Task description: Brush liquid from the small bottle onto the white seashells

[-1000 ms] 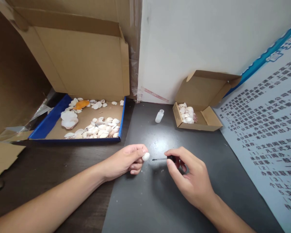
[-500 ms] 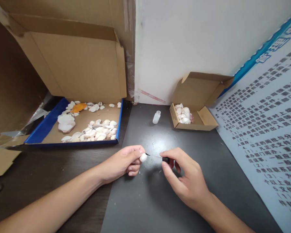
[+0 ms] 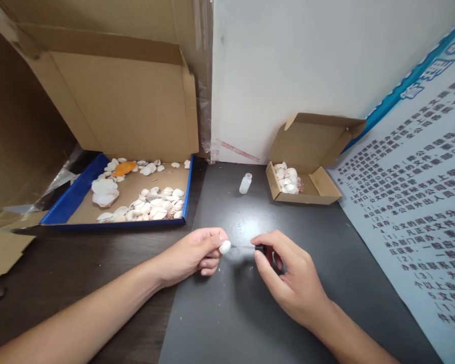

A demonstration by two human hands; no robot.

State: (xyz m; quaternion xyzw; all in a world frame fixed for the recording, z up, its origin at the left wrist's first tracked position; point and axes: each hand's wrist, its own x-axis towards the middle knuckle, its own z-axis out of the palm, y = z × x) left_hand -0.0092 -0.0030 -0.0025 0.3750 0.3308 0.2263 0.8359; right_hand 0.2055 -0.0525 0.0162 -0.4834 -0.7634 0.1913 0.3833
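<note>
My left hand (image 3: 202,250) is closed, pinching a small white seashell (image 3: 225,246) between thumb and fingers. My right hand (image 3: 288,268) grips the black cap of a brush applicator (image 3: 259,248). A thin pale stem runs left from the cap toward the shell, and its tip lies at or behind the shell's right edge; I cannot tell whether it touches. Both hands are above the dark grey mat. Beyond them stands a small uncapped bottle (image 3: 245,183) with whitish contents, upright on the mat.
At the left, an open blue-edged cardboard box (image 3: 56,206) holds many white shells and an orange one (image 3: 124,168). A smaller cardboard box (image 3: 318,198) with shells stands at the back right. A printed sheet (image 3: 409,212) slopes along the right side. The white wall (image 3: 288,60) rises behind.
The dark brush tip showed clear at the shell's upper right before; now it is lower and mostly hidden by the shell. Both hands have barely shifted.
</note>
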